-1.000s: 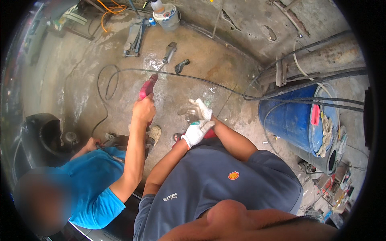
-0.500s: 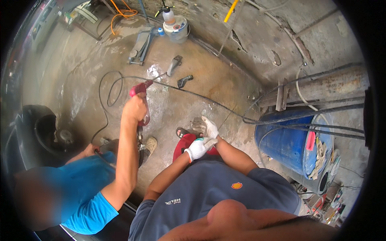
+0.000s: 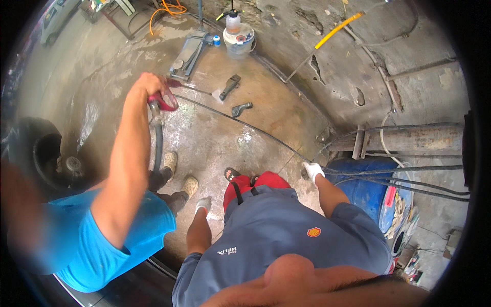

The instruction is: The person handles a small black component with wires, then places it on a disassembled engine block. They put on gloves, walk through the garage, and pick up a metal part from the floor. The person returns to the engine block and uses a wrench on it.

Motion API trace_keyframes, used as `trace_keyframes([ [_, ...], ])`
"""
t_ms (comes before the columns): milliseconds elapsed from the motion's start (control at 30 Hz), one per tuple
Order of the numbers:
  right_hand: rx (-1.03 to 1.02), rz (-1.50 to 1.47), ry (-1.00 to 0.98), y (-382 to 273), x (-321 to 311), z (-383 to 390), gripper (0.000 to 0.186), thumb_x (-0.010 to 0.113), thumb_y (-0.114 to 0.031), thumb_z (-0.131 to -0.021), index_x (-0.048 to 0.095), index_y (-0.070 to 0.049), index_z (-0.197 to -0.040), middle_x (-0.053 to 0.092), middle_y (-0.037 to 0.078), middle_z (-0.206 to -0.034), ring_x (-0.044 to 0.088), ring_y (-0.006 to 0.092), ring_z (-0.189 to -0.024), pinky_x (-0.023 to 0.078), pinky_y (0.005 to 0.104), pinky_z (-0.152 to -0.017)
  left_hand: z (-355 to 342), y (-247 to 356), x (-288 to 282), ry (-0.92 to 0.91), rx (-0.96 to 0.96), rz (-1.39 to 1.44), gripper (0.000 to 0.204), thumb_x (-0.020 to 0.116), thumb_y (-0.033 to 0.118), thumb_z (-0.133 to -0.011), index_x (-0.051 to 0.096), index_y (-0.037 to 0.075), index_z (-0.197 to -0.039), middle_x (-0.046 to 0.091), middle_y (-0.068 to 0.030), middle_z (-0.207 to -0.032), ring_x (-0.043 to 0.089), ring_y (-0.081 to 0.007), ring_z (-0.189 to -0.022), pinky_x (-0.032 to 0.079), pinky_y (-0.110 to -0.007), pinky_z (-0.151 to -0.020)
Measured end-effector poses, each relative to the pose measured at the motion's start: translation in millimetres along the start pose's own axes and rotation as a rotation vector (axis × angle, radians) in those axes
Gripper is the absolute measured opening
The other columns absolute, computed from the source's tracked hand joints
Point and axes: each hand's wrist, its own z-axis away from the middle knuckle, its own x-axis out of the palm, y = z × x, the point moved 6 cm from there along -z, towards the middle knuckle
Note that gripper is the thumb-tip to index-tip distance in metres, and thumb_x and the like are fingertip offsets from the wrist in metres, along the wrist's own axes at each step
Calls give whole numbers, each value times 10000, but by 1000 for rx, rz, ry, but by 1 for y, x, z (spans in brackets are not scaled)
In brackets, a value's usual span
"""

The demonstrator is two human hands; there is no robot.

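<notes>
My left hand (image 3: 203,204), in a white glove, hangs low by my left side, near the co-worker's shoes. Its fingers are foreshortened, and I see nothing held. Out to my right, my right hand (image 3: 312,171) wears a white glove with a grey palm side. Its fingers are loosely apart, just beside the black hoses (image 3: 353,170) and the blue drum (image 3: 360,185). On my left, a co-worker in a blue shirt grips a red spray gun (image 3: 164,98). Its thin wand points at a dark metal part (image 3: 230,87); a second dark part (image 3: 242,109) lies nearby.
Wet concrete floor (image 3: 204,148) spreads ahead, crossed by a black hose. A floor jack (image 3: 188,57) and a white bucket (image 3: 239,45) carrying a spray bottle (image 3: 233,23) stand farther off. A rough wall (image 3: 327,66) bounds the right; a dark wheel (image 3: 43,148) is left.
My gloved hands, together in front of me before, have parted, one down to each side. The co-worker's spray gun has moved up and left, and its wand points at the dark part.
</notes>
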Motion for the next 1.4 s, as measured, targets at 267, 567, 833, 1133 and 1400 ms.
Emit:
trace_keyframes([
  [267, 69, 55, -18, 24, 13, -29, 480, 577, -382, -1030, 722, 25, -820, 731, 182, -749, 673, 293, -567, 542, 415, -559, 9, 4, -30, 18, -98, 123, 519, 652, 468, -902, 722, -31, -1023, 725, -124, -831, 673, -234, -752, 523, -392, -756],
  [567, 3, 371, -239, -75, 48, -123, 499, 618, -445, -994, 744, 32, -1073, 752, 210, -1045, 712, 335, -919, 541, 443, -814, 47, 212, -11, 82, 152, 252, 537, 572, 464, -991, 695, -26, -1175, 753, -159, -1019, 703, -236, -892, 537, -370, -821],
  [833, -15, 473, -396, -149, 75, -183, 686, 659, -548, -931, 647, 3, -1339, 677, 204, -1320, 650, 343, -1168, 486, 456, -993, 142, 338, -24, 200, 212, 125, 375, 631, 336, -1013, 699, 16, -1196, 735, -91, -988, 679, -178, -876, 536, -323, -815],
  [1133, -27, 575, -479, -201, 53, -194, 892, 648, -623, -915, 456, -10, -1533, 466, 218, -1572, 443, 353, -1456, 359, 430, -1171, 134, 251, -2, 359, -53, 168, 654, 650, 387, -969, 530, -72, -1420, 591, -263, -1433, 571, -345, -1340, 426, -378, -1120],
  [1400, -99, 467, -411, -151, 40, -282, 564, 666, -436, -959, 664, 29, -1279, 719, 160, -1199, 666, 288, -1082, 496, 427, -946, 137, 337, -1, 327, 43, 100, 641, 629, 405, -981, 533, -43, -1430, 585, -254, -1444, 563, -349, -1350, 429, -394, -1117],
])
